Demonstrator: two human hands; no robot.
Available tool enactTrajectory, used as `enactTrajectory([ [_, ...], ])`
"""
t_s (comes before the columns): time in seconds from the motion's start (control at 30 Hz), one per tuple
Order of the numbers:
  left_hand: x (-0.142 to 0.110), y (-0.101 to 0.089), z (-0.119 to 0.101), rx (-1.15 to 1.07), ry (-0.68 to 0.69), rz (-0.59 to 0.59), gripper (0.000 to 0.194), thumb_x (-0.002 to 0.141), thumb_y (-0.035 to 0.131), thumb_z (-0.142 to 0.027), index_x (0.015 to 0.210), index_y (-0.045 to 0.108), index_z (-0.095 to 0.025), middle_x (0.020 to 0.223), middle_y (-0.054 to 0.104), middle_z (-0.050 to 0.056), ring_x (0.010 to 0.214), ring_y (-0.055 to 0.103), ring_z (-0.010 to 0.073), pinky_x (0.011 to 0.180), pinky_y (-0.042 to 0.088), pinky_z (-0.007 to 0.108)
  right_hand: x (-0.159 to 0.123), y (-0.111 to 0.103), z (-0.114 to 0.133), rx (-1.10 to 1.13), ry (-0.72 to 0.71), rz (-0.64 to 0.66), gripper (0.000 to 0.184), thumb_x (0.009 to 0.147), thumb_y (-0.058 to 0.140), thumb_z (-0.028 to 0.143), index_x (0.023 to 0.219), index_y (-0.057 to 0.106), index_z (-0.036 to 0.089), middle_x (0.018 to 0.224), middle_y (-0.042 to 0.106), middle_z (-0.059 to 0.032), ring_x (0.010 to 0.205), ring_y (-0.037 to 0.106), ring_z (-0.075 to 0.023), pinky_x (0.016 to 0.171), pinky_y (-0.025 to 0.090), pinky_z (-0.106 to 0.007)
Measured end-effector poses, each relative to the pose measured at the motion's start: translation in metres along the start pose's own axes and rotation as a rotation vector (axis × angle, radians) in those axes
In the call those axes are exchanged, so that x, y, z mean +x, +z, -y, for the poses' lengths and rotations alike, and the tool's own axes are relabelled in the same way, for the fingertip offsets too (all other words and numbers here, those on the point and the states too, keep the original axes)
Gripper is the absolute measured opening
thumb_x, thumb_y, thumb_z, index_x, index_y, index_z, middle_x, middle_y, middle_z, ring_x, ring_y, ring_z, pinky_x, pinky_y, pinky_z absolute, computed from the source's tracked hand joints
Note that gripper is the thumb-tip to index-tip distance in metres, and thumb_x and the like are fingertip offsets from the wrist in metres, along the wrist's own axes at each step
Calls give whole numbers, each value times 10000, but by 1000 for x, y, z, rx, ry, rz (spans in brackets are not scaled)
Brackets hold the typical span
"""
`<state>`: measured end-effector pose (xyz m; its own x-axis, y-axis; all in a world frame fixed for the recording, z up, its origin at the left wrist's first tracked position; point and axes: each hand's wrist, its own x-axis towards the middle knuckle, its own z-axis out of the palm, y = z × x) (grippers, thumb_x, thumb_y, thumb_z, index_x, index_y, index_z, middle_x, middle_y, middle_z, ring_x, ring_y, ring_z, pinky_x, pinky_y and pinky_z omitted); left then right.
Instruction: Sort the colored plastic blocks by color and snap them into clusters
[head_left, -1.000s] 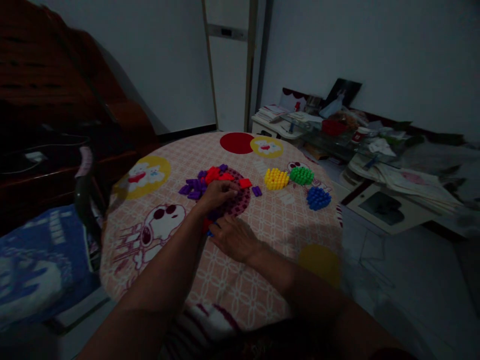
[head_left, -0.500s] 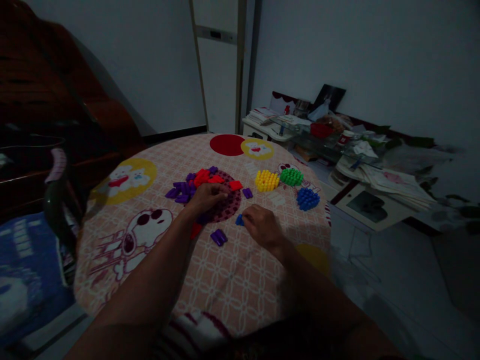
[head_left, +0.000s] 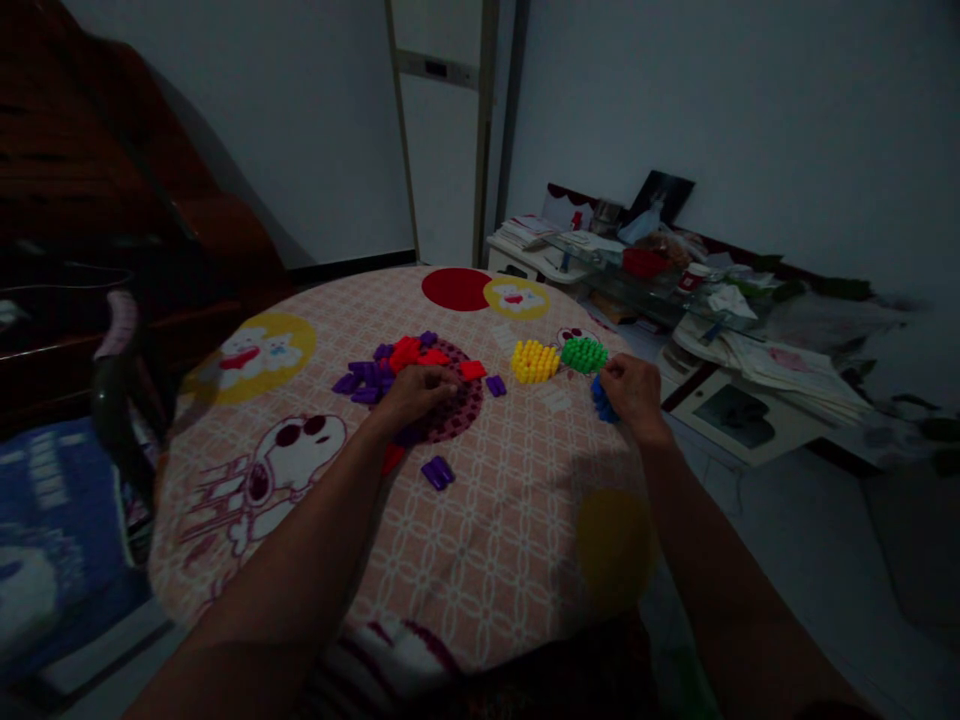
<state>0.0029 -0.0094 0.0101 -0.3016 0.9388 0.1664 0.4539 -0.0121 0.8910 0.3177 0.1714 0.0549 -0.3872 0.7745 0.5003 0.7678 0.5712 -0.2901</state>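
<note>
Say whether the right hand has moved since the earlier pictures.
Yes, rightward: the right hand has gone from the near side of the yellow block cluster to the blue block cluster.

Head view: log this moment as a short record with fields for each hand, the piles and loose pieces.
left hand: left hand, over the dark red patch
right hand: right hand, at the blue pile
other piles: yellow pile; green pile; red and purple pieces, mixed
loose: purple piece
unclear: either hand's grip
</note>
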Motion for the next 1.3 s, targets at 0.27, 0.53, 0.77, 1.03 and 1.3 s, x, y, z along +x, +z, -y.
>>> enactTrajectory([
  [0.27,1,-1,1,-6,0,-14,295,710,691,-437,795,726,-157,685,702,34,619,609,167,563,464,248,5,21,-1,-297,-41,80,252,882,503,208,906,738,121,904,728,-168,777,621,-233,687,404,-319],
  [0.53,0,-1,0,20,-16,-16,316,717,688,-452,794,719,-147,656,681,32,602,604,166,555,457,246,4,28,-1,-411,-112,152,301,926,463,195,970,744,98,959,730,-190,826,650,-253,698,403,-328],
  [0.77,0,-4,1,-3,-19,-65,322,707,699,-448,813,734,-146,661,691,34,601,614,170,560,462,254,-1,16,3,-334,-80,83,284,921,477,218,880,740,119,918,718,-172,765,619,-235,654,374,-325],
  [1.03,2,-19,11,-214,-96,-469,285,657,701,-410,778,712,-152,634,672,17,574,603,160,568,473,257,-29,31,44,10,-260,13,241,946,496,244,798,672,171,808,681,-92,757,600,-202,690,383,-298],
  [1.3,1,-17,11,182,-24,-262,315,743,673,-338,993,766,-171,942,772,73,837,706,239,764,549,333,-52,82,86,170,-507,294,317,960,534,261,1243,637,163,1179,662,-145,1067,599,-255,940,475,-364],
])
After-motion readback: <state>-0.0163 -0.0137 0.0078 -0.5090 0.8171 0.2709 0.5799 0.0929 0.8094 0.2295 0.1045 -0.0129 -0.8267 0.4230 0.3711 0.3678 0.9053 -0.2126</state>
